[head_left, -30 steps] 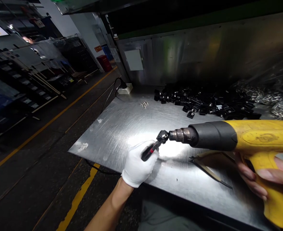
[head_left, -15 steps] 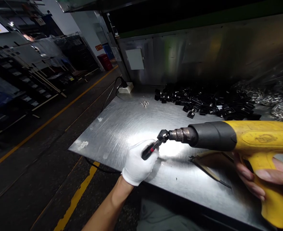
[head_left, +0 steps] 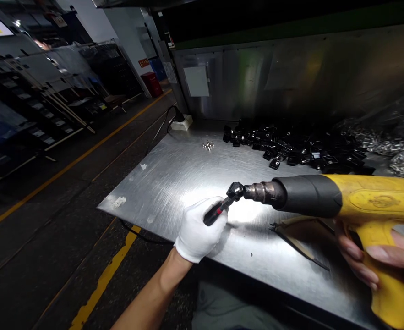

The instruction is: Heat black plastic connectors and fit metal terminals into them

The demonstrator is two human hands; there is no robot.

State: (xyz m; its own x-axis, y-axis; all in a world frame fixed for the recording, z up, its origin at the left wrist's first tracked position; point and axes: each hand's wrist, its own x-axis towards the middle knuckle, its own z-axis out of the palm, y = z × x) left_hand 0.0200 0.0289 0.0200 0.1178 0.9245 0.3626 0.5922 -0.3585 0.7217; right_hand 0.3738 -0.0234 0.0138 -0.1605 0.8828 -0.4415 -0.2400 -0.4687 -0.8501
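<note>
My left hand (head_left: 198,231), in a white glove, is closed around a small black tool with a red mark (head_left: 214,213). The tool's tip carries a small black part (head_left: 235,189) held just above the metal table (head_left: 174,178). My bare right hand (head_left: 377,261) grips the handle of a yellow heat gun (head_left: 367,206). Its metal nozzle (head_left: 260,191) points left and nearly touches the black part.
A heap of small black parts (head_left: 291,146) lies at the back of the table, with shiny metal pieces (head_left: 394,149) to the right. A few small metal bits (head_left: 208,145) and a white socket strip (head_left: 183,122) sit at the back left. Tweezers (head_left: 298,245) lie below the gun.
Hardly anything has changed: both hands keep the tool and heat gun together, and the view has drifted slightly.
</note>
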